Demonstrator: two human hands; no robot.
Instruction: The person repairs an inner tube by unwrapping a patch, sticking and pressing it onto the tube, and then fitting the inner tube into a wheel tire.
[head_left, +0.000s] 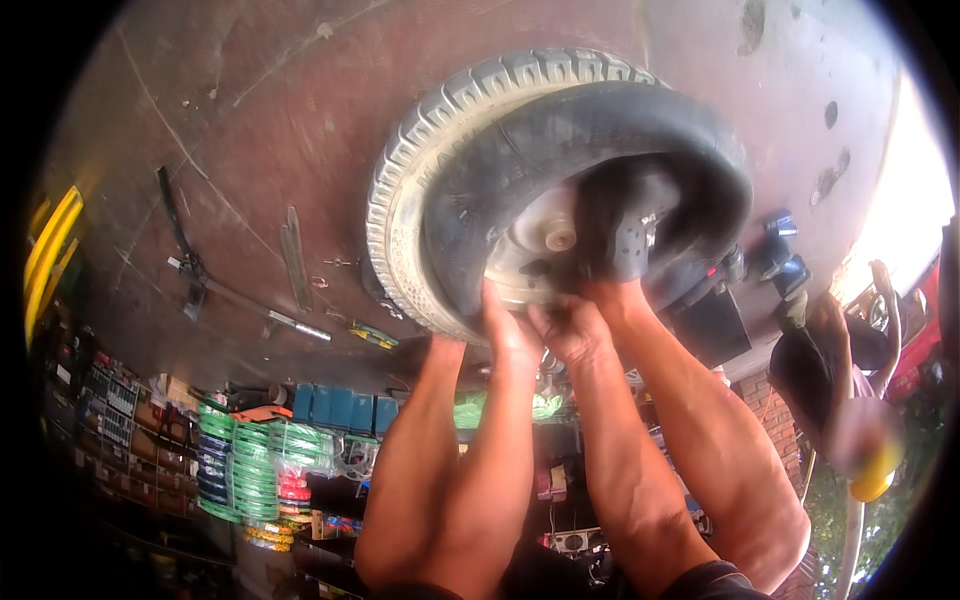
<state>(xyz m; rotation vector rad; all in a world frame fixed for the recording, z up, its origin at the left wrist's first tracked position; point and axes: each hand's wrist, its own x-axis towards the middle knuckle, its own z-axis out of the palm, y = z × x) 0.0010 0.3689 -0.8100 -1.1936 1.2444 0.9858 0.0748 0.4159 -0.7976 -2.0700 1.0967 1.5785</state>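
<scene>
A wheel with a black treaded tyre (470, 95) lies on the floor in front of me. A black inner tube (600, 115) bulges out over the tyre and the pale metal rim (525, 235), whose hub shows in the middle. My left hand (512, 330) grips the near edge of the tyre, a digit up against the tube and the other fingers partly hidden. Close beside it, my right hand (575, 330) is closed with curled fingers at the same edge; what it pinches is hidden. My right foot, in a dark perforated shoe (632, 225), is at the wheel's right part.
Left of the wheel lie a long metal rod (290, 322), a dark-handled tool (178, 215), a flat strip (294, 260) and a yellow-and-dark tool (372, 335). A black box (712, 325) is at right. Another person's arm (838, 350) shows far right; wrapped green coils (255, 455) are stacked lower left.
</scene>
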